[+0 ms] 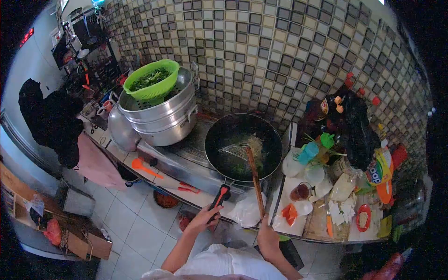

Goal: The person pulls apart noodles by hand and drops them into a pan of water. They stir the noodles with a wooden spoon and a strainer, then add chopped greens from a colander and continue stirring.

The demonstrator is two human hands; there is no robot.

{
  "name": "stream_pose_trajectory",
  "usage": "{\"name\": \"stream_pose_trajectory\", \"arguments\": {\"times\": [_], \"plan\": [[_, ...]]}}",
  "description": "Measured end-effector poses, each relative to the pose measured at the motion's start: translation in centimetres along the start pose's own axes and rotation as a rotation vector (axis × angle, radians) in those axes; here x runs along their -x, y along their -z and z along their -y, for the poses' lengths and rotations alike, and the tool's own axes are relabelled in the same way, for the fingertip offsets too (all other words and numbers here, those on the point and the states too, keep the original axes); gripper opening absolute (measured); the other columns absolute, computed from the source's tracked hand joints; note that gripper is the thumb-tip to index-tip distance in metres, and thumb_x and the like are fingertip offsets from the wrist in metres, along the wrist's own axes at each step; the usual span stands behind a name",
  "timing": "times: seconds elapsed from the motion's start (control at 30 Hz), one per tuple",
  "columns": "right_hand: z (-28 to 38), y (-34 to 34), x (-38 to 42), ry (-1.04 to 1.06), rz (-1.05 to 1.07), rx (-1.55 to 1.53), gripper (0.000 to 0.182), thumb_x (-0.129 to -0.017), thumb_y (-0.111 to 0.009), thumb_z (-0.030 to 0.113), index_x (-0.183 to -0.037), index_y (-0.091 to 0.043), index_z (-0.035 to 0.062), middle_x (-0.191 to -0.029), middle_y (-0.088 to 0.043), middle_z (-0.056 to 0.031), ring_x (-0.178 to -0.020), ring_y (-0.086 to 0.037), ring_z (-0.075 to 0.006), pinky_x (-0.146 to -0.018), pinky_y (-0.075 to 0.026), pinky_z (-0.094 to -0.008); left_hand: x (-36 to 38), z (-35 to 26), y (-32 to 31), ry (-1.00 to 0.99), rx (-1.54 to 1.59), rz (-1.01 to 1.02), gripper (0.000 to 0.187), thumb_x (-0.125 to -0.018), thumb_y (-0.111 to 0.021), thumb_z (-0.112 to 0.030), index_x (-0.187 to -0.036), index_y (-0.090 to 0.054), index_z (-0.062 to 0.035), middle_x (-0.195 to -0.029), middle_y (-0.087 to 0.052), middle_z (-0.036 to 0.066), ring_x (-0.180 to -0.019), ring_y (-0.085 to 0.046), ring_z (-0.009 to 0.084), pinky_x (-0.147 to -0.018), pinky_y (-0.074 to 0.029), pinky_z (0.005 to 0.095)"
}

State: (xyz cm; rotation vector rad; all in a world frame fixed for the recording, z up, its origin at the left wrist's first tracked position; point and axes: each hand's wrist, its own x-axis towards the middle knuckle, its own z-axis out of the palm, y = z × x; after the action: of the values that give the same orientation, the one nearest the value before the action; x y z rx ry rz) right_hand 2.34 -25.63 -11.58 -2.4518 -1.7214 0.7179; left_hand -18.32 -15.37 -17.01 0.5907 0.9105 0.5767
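Note:
A black wok sits on the stove, with pale strands and green leaves in its middle. My left hand is closed around the wok's black and red handle. In my right hand is the wooden handle of a wire skimmer. Its mesh head rests inside the wok, among the food. Between my two hands, a white plastic bag lies on the counter edge.
Left of the wok stands a large metal steamer pot carrying a green basket of leaves. An orange spatula lies on the front ledge. To the right are a cutting board, a red dish, jars and a black bag.

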Motion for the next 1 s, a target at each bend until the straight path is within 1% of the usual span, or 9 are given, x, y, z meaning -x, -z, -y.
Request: {"name": "stream_pose_trajectory", "arguments": {"times": [0.33, 0.4, 0.5, 0.57, 0.63, 0.77, 0.87, 0.93, 1.0], "plan": [[0.0, -0.7, -1.5, -0.020, 0.030, -0.017, 0.045, -0.087, -0.038, 0.018, -0.124, -0.022, -0.0009, -0.076, -0.057, -0.0263, -0.070, -0.057, -0.0418, -0.063, -0.045, -0.0493, -1.0, 0.2, 0.2, 0.018, -0.043, 0.005, 0.028, -0.080, -0.061, -0.026, -0.095, -0.045, -0.0079, -0.062, -0.043, -0.003, -0.043, -0.035, 0.0047, -0.037, -0.025, 0.0197], [0.6, -0.3, -0.6, -0.065, 0.053, -0.060, 0.046, -0.086, -0.039, 0.018, -0.125, -0.021, -0.0010, -0.076, -0.057, -0.0258, -0.072, -0.057, -0.0421, -0.063, -0.044, -0.0495, -0.3, -0.2, 0.7, 0.085, -0.095, 0.039, 0.031, -0.080, -0.062, -0.025, -0.097, -0.045, -0.0049, -0.068, -0.048, 0.001, -0.052, -0.044, 0.0079, -0.043, -0.034, 0.0215], [-0.2, -1.0, -0.7, -0.049, 0.034, -0.037, 0.049, -0.086, -0.040, 0.017, -0.125, -0.019, -0.0015, -0.074, -0.058, -0.0248, -0.070, -0.057, -0.0419, -0.062, -0.045, -0.0496, 0.6, -2.5, -0.4, -0.646, -0.833, -0.409, 0.036, -0.083, -0.058, -0.023, -0.106, -0.044, 0.0019, -0.093, -0.053, 0.009, -0.085, -0.053, 0.0162, -0.074, -0.043, 0.0276], [-0.9, -1.9, -0.3, 0.010, 0.006, -0.016, 0.049, -0.086, -0.040, 0.016, -0.125, -0.019, -0.0016, -0.073, -0.058, -0.0243, -0.068, -0.057, -0.0415, -0.060, -0.045, -0.0495, 2.8, -7.2, -3.8, -0.736, -0.470, -0.341, 0.034, -0.086, -0.052, -0.022, -0.108, -0.045, 0.0033, -0.101, -0.054, 0.011, -0.094, -0.052, 0.0172, -0.082, -0.041, 0.0280], [-0.3, -1.2, -1.1, -0.107, 0.058, -0.096, 0.050, -0.085, -0.041, 0.018, -0.126, -0.019, -0.0007, -0.075, -0.058, -0.0240, -0.069, -0.058, -0.0406, -0.061, -0.044, -0.0501, 7.5, -12.9, -9.2, -0.821, -0.280, -0.055, 0.037, -0.090, -0.044, -0.025, -0.109, -0.045, 0.0059, -0.105, -0.053, 0.014, -0.104, -0.049, 0.0216, -0.091, -0.036, 0.0320], [-0.2, -1.2, -0.7, -0.035, -0.009, -0.119, 0.047, -0.086, -0.039, 0.019, -0.126, -0.020, 0.0017, -0.078, -0.058, -0.0258, -0.074, -0.057, -0.0412, -0.064, -0.043, -0.0512, 12.0, -16.2, -15.7, -1.311, -0.259, 0.652, 0.046, -0.092, -0.032, -0.035, -0.106, -0.048, 0.0062, -0.097, -0.055, 0.023, -0.097, -0.053, 0.0362, -0.088, -0.039, 0.0482], [0.2, -0.6, -1.0, -0.191, 0.127, -0.070, 0.049, -0.086, -0.037, 0.017, -0.130, -0.019, 0.0063, -0.077, -0.058, -0.0237, -0.073, -0.059, -0.0386, -0.063, -0.048, -0.0464, 14.7, -15.3, -18.8, -1.129, -0.090, 0.707, 0.052, -0.089, -0.034, -0.043, -0.098, -0.054, 0.0036, -0.084, -0.057, 0.024, -0.084, -0.056, 0.0376, -0.076, -0.044, 0.0487], [0.3, -0.3, -0.7, -0.149, 0.037, -0.012, 0.047, -0.086, -0.037, 0.016, -0.129, -0.020, 0.0056, -0.077, -0.058, -0.0238, -0.072, -0.059, -0.0394, -0.062, -0.047, -0.0480, 14.3, -13.9, -19.9, -1.209, 0.153, 0.908, 0.077, -0.086, -0.022, -0.057, -0.105, -0.053, 0.0108, -0.102, -0.054, 0.025, -0.097, -0.054, 0.0356, -0.082, -0.044, 0.0478], [0.3, 0.1, -0.8, -0.134, 0.026, -0.043, 0.046, -0.086, -0.038, 0.016, -0.128, -0.021, 0.0052, -0.077, -0.058, -0.0242, -0.072, -0.059, -0.0398, -0.062, -0.047, -0.0487, 13.6, -13.7, -20.2, -1.344, 0.118, 0.951, 0.078, -0.086, -0.019, -0.056, -0.102, -0.054, 0.0118, -0.098, -0.056, 0.024, -0.093, -0.056, 0.0358, -0.079, -0.045, 0.0455]]}}
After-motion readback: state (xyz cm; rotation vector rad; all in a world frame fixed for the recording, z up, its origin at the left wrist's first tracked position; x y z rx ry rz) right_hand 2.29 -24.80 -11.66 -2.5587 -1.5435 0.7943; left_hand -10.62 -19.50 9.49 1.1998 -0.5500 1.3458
